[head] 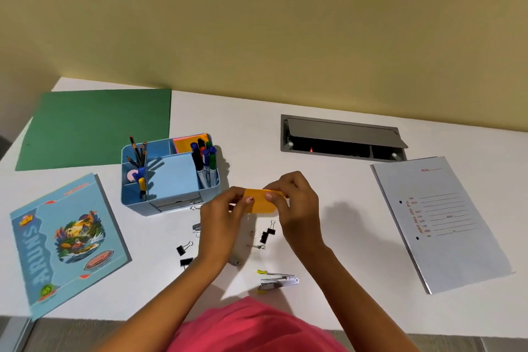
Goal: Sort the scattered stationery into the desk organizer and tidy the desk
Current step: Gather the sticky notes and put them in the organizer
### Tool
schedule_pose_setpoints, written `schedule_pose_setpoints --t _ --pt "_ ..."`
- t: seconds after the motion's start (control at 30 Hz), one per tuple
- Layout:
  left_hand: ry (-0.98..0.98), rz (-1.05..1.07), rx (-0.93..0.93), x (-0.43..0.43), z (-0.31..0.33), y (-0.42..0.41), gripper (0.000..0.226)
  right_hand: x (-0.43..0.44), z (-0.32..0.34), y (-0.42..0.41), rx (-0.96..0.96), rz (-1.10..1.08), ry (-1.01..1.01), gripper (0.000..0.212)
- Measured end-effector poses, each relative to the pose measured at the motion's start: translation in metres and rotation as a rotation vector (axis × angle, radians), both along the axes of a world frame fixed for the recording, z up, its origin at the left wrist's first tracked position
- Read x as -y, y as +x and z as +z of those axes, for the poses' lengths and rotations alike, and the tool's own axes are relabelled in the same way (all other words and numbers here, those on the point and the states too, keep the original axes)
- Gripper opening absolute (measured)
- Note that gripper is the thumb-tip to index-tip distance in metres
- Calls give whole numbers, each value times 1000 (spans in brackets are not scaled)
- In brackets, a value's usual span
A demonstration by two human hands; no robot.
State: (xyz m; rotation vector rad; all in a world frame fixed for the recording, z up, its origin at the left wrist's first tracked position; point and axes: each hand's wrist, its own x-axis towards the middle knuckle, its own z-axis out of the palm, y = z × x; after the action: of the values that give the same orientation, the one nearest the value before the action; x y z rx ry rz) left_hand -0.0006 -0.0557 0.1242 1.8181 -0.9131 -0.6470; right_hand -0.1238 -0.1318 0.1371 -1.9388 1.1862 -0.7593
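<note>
Both hands hold a small orange pad of sticky notes [261, 204] in the air above the bench [328, 203], just right of and nearer than the blue desk organizer [171, 180]. The left hand [221, 226] has its fingers [248, 199] pinched on the pad's left end, and the right hand [297, 203] pinches its upper right edge, so the pad's long axis runs left to right between them.

The organizer's back compartment already holds orange and pink notes [187, 141] (the likely home for this pad), and it lies up and to the left of the pad, beyond the markers [205, 163]. The left hand is the nearer one, so it seems better placed to carry the pad there. Binder clips [184, 248] and a stapler [278, 281] lie loose on the bench below the hands.
</note>
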Motion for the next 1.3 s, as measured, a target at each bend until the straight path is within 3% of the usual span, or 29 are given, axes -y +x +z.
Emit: schedule_pose_setpoints --t 0.2,0.37,0.43,0.6,0.73,0.9,1.03,1.17,1.3 --pt "-165 193 -37 -1 27 43 18 18 37 60 40 119 -246 15" --pt "-224 278 -304 10 24 90 41 46 57 119 148 92 -426 10" --pt "-154 314 -377 18 12 108 47 60 58 142 144 121 -450 10" --pt "131 373 -531 38 -6 135 90 94 34 183 -50 295 -402 10" --pt "139 325 -535 54 -5 138 72 108 10 197 -213 421 -325 11" --pt "220 378 -560 73 -11 148 94 116 -10 208 -339 515 -252 10" --pt "261 384 -588 79 -13 150 81 119 -23 212 -408 536 -191 8" --pt "307 378 -493 76 -13 155 103 121 -30 215 -408 516 -76 12" --pt "262 335 -377 69 -19 154 85 126 -34 214 -395 517 -4 17"
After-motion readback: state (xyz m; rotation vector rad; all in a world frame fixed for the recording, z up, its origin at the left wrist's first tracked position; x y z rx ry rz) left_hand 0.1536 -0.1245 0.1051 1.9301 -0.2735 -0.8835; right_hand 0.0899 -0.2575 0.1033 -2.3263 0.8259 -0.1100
